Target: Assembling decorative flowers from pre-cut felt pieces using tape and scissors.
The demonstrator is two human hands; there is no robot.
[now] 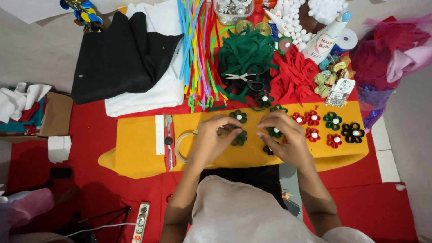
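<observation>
— Hands? 
— Left hand curls over a green flower, fingertips pinching it; right hand bends loosely above another flower, grip unclear. 
— Around them? 
— Both flowers lie between the hands on yellow felt; red flowers sit right, scissors beyond.

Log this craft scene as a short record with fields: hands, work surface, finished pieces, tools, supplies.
left hand: left hand rests on a dark green felt flower, fingers curled
right hand: right hand touches another green felt flower
work surface: yellow felt sheet over red cloth
finished pieces: red felt flowers with white centres, right of the hands
tools: scissors on green felt strips; utility knife at left
supplies: coloured pipe cleaners, white pom-poms, black fabric
</observation>
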